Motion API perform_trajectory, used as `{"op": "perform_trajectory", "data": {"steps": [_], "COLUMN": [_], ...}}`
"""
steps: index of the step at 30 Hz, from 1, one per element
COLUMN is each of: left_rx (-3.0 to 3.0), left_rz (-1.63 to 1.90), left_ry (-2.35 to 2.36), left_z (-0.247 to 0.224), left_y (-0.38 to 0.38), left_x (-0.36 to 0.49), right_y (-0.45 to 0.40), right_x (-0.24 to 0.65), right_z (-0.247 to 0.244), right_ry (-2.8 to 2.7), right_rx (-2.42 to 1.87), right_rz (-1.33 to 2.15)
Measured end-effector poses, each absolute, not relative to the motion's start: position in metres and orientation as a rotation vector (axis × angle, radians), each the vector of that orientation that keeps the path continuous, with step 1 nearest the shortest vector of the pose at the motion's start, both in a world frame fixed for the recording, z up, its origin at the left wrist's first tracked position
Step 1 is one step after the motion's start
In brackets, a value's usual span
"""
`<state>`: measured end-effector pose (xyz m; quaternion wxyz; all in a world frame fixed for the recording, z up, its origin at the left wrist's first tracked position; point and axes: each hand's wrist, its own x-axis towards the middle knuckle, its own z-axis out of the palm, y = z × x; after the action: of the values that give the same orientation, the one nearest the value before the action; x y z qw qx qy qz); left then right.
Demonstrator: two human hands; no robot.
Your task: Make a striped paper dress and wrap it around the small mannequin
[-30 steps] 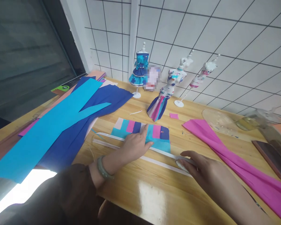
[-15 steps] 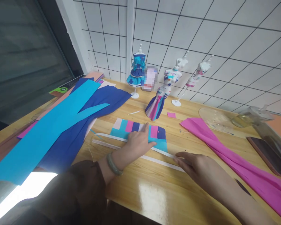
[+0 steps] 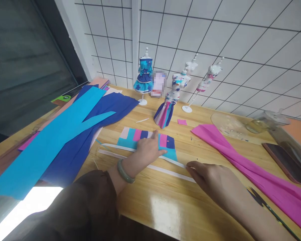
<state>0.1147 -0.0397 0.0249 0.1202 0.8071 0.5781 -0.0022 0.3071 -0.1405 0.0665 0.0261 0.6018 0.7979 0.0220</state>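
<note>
A patchwork piece of cloth in pink, navy, pale and turquoise blocks lies flat on the table, with a turquoise band along its near side. My left hand rests on its middle, index finger and thumb stretched out, covering part of the blocks. A narrow white ribbon crosses the turquoise band and passes under that hand. Its right end is pinched between the thumb and fingers of my right hand. Nearer me, another length of white strip runs roughly parallel across the wood.
Turquoise cloth and navy cloth lie at left, pink cloth at right. Black scissors lie beside my right forearm. Small dress forms stand along the tiled wall; a dark phone-like slab lies far right.
Both hands keep nearly the same places on the cloth and ribbon. The view has shifted slightly, and more of the scissors shows beside my right forearm.
</note>
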Motion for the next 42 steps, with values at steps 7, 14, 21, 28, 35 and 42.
{"op": "perform_trajectory", "data": {"steps": [7,14,21,28,35,42], "left_rx": [2.387,2.373,2.374,2.379,2.403,2.379], "left_rz": [0.016,0.007,0.006,0.036,0.025,0.007], "left_ry": [1.688,1.552,1.642,1.645,1.624,1.611], "left_z": [0.021,0.026,0.020,0.017,0.019,0.025], "left_y": [-0.036,-0.027,-0.026,-0.026,-0.028,-0.029], "left_x": [0.113,0.106,0.111,0.110,0.108,0.106], "right_y": [-0.138,-0.150,-0.158,-0.154,-0.132,-0.108], "right_x": [0.306,0.294,0.281,0.280,0.296,0.310], "right_z": [0.073,0.074,0.076,0.081,0.074,0.065], "right_ry": [2.567,2.642,2.747,2.732,2.607,2.450], "right_rx": [1.776,1.659,1.560,1.519,1.767,1.855], "right_rz": [-0.024,0.132,0.285,0.231,0.123,-0.013]}}
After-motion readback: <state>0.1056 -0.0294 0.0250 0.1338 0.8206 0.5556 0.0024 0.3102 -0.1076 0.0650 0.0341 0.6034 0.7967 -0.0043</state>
